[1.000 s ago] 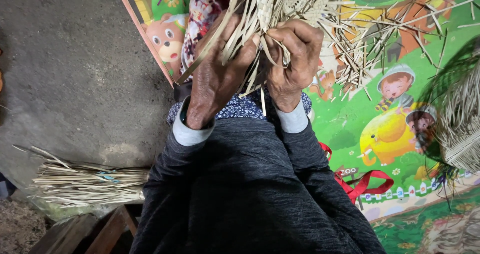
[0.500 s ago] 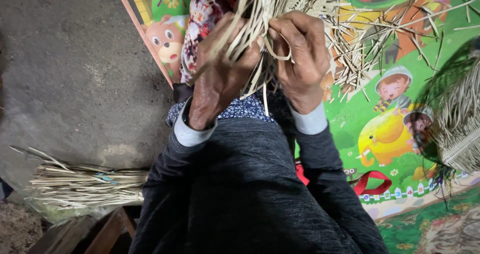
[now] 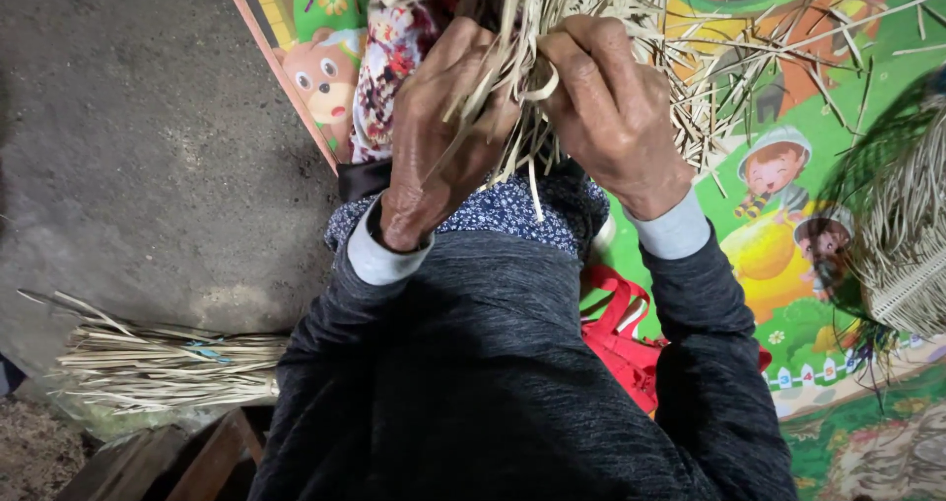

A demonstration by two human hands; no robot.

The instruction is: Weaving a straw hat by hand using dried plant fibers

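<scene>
Your left hand (image 3: pixel 434 141) and right hand (image 3: pixel 611 107) both have fingers clenched around pale straw strips (image 3: pixel 527 67), held up over your lap. Colourful play mat (image 3: pixel 788 97) beneath; straw bundle (image 3: pixel 168 363) on floor, left.

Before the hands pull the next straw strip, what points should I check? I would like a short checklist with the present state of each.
1. Left hand grips the straw strips: ok.
2. Right hand pinches the strips: ok.
3. Curled strip between the thumbs is unbroken: cannot tell.
4. Spare straw bundle lies on the floor at the left: ok.
5. Woven piece at the right lies apart from the hands: ok.
6. Loose cut strips litter the mat: not ok.
</scene>
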